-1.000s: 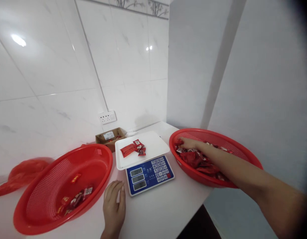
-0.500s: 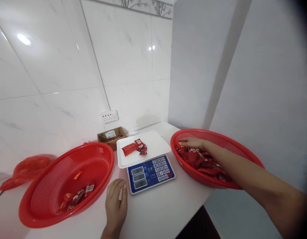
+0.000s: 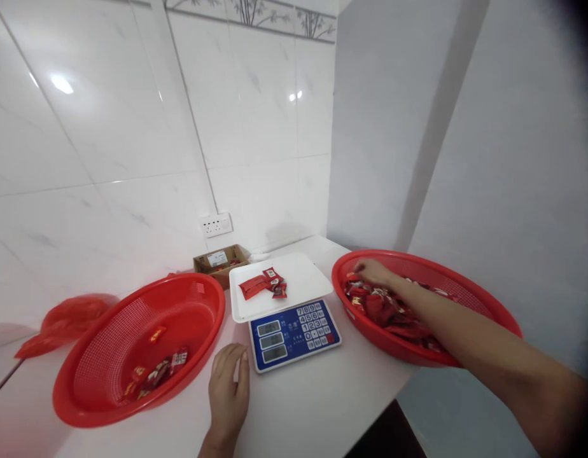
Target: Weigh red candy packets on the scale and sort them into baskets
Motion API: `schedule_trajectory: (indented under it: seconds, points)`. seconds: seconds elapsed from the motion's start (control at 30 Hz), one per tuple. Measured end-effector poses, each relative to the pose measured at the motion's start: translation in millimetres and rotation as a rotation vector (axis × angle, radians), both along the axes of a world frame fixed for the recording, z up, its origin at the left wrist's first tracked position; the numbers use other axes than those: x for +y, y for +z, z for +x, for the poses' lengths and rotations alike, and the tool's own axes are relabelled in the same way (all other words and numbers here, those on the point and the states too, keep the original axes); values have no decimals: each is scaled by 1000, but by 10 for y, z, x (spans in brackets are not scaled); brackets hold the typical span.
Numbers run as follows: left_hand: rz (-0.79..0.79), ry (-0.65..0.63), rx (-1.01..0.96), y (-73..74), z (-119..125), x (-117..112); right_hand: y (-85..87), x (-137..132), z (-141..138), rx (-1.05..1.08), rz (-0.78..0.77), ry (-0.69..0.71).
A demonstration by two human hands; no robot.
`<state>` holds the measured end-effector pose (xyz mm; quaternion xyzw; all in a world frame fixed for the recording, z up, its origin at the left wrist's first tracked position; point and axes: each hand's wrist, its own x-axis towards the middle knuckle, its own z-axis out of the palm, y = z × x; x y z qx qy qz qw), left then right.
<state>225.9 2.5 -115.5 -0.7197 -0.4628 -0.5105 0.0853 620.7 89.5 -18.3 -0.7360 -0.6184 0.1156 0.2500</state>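
My right hand (image 3: 374,272) is inside the right red plastic basket (image 3: 489,312), over a heap of small red snack packets (image 3: 382,308). Its fingers are curled together at the heap's far left side; what they hold, if anything, is hidden. On the white table, just left of the digital scale (image 3: 296,337), lies my left hand (image 3: 230,381), with nothing in it and the thumb apart from the fingers. A few red packets (image 3: 273,280) rest on the scale's white tray (image 3: 308,273).
At the left stands another red basket (image 3: 98,343) with several small packets (image 3: 158,372) at its bottom. Behind it are a red plastic bag (image 3: 67,321) and a small cardboard box (image 3: 222,267). The tiled wall and its socket (image 3: 216,224) close off the back.
My right hand has gone from fingers stretched over the packets to fingers curled in. The left hand stays beside the scale. The whole view has shifted slightly.
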Motion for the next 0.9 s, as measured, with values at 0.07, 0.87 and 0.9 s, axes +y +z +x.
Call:
schedule_trajectory:
  seconds: [0.07, 0.87, 0.9]
  points:
    - [1, -6, 1, 9, 14, -4, 102, 282, -21, -41, 10, -6]
    - [-44, -31, -74, 12, 4, -17, -146, 398, -1738, -298, 35, 782]
    - [-49, -35, -79, 16, 3, -19, -116, 385, -1688, -299, 47, 765]
